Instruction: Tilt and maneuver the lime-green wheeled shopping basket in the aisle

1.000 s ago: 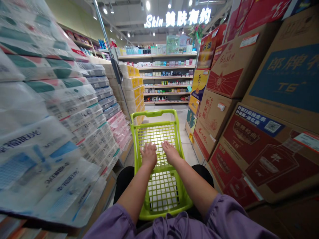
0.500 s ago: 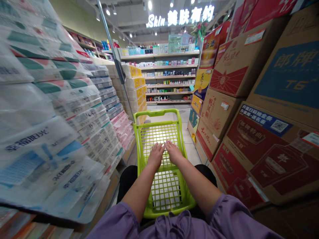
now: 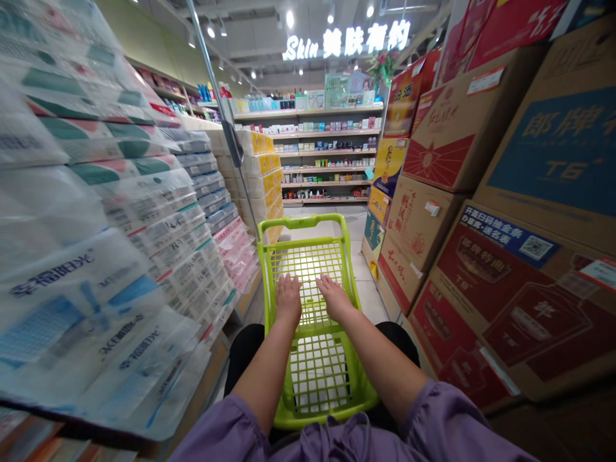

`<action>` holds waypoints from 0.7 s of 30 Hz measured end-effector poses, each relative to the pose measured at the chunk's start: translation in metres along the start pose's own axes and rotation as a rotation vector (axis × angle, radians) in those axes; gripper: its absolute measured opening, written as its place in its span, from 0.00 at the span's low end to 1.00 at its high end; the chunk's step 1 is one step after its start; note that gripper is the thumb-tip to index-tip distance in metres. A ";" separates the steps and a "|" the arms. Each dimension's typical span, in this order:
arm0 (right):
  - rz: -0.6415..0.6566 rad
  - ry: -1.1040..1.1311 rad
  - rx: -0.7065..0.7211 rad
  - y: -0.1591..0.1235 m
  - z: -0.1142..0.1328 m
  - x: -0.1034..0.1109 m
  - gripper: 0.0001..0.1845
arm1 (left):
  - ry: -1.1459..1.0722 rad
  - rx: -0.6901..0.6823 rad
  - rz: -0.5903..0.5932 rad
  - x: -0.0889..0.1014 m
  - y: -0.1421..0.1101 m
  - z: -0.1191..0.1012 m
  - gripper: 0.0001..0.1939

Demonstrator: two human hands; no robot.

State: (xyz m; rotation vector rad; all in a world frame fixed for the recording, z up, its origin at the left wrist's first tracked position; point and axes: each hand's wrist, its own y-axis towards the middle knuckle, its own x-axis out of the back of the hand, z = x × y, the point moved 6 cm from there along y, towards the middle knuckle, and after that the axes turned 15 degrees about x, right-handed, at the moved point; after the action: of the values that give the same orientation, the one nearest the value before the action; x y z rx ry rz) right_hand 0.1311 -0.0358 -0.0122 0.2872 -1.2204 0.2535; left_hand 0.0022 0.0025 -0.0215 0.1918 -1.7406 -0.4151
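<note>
A lime-green plastic shopping basket (image 3: 332, 410) with grid walls stands between my knees, its handle (image 3: 303, 222) at the far end. Nothing lies inside it; pale floor shows through the grid. My left hand (image 3: 288, 299) is held over the left part of the basket, palm down with fingers stretched out. My right hand (image 3: 333, 297) is over the middle right, its fingers also extended and pointing forward. Neither hand holds anything. Whether the fingertips touch the grid I cannot tell.
Plastic-wrapped tissue packs (image 3: 158, 237) are stacked high on my left, with a metal pole (image 3: 214, 70) beside them. Cardboard cartons (image 3: 520, 301) rise close on my right. Ahead, shelves (image 3: 332, 135) of small boxes and bottles stand beyond the tiled floor (image 3: 359, 231).
My left hand has moved left, away from my right hand, so the gap between them is wider. My right hand and the basket have hardly moved.
</note>
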 end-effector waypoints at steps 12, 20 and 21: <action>-0.025 -0.003 0.019 0.000 0.001 0.001 0.52 | 0.007 0.045 0.051 0.011 -0.006 -0.005 0.24; -0.016 0.013 -0.004 0.001 -0.001 -0.001 0.54 | -0.070 0.045 0.053 0.007 0.001 0.002 0.31; -0.013 0.013 -0.005 0.001 -0.002 -0.002 0.54 | -0.069 0.062 0.048 0.007 0.002 0.004 0.32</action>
State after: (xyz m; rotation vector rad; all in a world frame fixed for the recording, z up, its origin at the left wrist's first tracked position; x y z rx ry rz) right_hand 0.1318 -0.0341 -0.0144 0.2886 -1.2058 0.2413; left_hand -0.0025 0.0031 -0.0152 0.1817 -1.8232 -0.3361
